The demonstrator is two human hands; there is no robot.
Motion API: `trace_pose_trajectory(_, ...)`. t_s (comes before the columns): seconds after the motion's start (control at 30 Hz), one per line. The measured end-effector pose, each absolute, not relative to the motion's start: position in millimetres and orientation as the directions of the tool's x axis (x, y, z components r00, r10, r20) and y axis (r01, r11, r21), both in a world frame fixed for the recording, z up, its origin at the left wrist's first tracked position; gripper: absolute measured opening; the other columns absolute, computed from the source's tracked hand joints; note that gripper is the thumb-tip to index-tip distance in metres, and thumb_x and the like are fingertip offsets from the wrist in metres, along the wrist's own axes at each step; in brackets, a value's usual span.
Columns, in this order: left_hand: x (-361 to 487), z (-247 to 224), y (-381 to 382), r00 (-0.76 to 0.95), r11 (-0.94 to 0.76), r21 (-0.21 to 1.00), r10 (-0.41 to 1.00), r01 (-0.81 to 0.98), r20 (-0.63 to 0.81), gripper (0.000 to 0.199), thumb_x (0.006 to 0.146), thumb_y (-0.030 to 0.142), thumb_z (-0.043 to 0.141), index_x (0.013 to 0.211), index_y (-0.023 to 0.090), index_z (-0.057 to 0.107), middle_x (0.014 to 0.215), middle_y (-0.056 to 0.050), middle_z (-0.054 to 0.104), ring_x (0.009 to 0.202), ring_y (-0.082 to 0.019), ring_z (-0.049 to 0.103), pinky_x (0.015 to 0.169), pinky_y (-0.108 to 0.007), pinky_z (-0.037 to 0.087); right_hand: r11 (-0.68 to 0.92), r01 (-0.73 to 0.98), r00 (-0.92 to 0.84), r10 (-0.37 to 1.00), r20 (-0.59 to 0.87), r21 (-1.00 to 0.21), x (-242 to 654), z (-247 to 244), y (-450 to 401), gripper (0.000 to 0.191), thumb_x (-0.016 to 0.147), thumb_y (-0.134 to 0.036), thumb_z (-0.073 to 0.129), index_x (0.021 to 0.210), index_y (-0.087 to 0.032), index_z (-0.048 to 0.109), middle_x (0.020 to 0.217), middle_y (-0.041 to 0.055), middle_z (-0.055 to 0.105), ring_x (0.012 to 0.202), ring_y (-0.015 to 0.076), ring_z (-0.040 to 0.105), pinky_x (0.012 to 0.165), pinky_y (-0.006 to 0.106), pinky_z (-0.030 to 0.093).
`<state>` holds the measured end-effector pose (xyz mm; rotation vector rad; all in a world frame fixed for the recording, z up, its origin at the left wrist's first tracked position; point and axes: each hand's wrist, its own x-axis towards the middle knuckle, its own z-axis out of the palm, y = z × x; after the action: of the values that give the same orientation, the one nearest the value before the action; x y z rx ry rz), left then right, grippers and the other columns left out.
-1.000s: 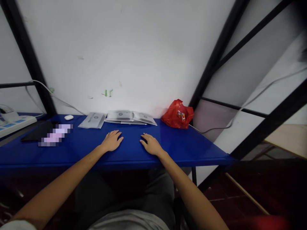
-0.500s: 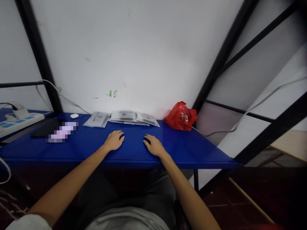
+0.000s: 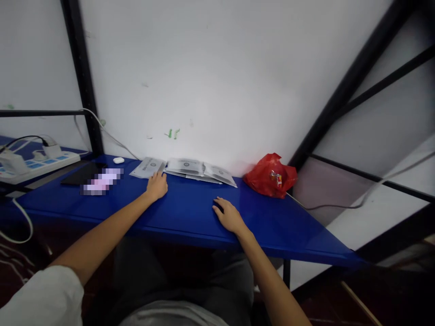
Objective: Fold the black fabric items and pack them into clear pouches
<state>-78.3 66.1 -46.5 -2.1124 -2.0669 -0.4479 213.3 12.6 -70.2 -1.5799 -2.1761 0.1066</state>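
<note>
My left hand point(image 3: 157, 186) lies over the front edge of the leftmost frosted plastic bag point(image 3: 147, 166), its fingertips at the bag's lower right corner. Its fingers are stretched forward, and I see nothing held in them. More frosted plastic bags point(image 3: 185, 165) overlap to the right of that one, flat along the wall, with dark print on them. My right hand point(image 3: 229, 214) rests on the blue table point(image 3: 190, 203) in front of the right end of the bags, fingers apart and holding nothing.
A crumpled red plastic bag point(image 3: 268, 176) sits at the right rear. To the left are a white earbud case point(image 3: 118, 160), a dark flat object point(image 3: 76, 174), a blurred-out item point(image 3: 103, 181) and a white power strip point(image 3: 56, 164) with plugs. Black metal posts point(image 3: 83, 81) flank the table.
My left hand has moved forward and left, from bare table to the leftmost frosted bag. My right hand stays on the table. The whole view has turned a little left and tilted.
</note>
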Motion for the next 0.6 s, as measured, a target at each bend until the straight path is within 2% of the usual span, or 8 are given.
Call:
trace_pose_trajectory(0.13,-95,-44,86,-0.099,0.078,0.108,0.975,0.991,0.201,0.034,0.091,0.029,0.038,0.115,0.012,0.056,0.124,-0.017,0.052,0.118,-0.03,0.045,0.09,-0.039,0.042,0.34,0.884,-0.242,0.92,0.308,-0.322,213,-70,13,0.041,0.09,-0.033,0.045,0.123,-0.012,0.058,0.134,0.0148,0.053,0.127,0.0262,0.046,0.107,0.043,0.035)
trace_pose_trajectory(0.3,-97,-42,96,-0.08,0.062,0.104,0.982,0.993,0.173,0.032,0.089,0.012,0.036,0.109,0.012,0.061,0.119,-0.017,0.056,0.116,-0.026,0.048,0.089,-0.033,0.044,0.336,0.882,-0.237,0.923,0.304,-0.331,213,-69,14,0.039,0.089,-0.033,0.046,0.121,-0.014,0.059,0.133,0.0142,0.053,0.126,0.0262,0.047,0.107,0.044,0.036)
trace_pose_trajectory(0.43,-96,-39,97,-0.084,0.069,0.104,0.985,0.992,0.152,0.034,0.085,0.005,0.037,0.109,0.01,0.061,0.115,-0.019,0.058,0.113,-0.026,0.051,0.088,-0.033,0.044,0.335,0.882,-0.235,0.923,0.305,-0.331,214,-72,16,0.04,0.089,-0.033,0.046,0.121,-0.014,0.059,0.133,0.0139,0.053,0.126,0.0267,0.047,0.106,0.045,0.037)
trace_pose_trajectory(0.53,-98,-38,98,-0.103,0.088,0.115,0.985,0.989,0.139,0.035,0.086,0.006,0.038,0.112,0.01,0.061,0.116,-0.019,0.058,0.113,-0.026,0.052,0.089,-0.034,0.044,0.346,0.878,-0.24,0.915,0.324,-0.33,216,-74,18,0.039,0.089,-0.033,0.046,0.12,-0.015,0.06,0.132,0.0139,0.054,0.126,0.0267,0.047,0.105,0.046,0.037)
trace_pose_trajectory(0.6,-101,-38,99,-0.126,0.109,0.128,0.983,0.986,0.135,0.032,0.089,0.014,0.04,0.113,0.01,0.06,0.119,-0.02,0.056,0.116,-0.028,0.05,0.089,-0.035,0.044,0.353,0.877,-0.243,0.911,0.333,-0.326,217,-76,19,0.039,0.088,-0.033,0.047,0.119,-0.015,0.06,0.131,0.0143,0.055,0.125,0.0271,0.048,0.105,0.047,0.038)
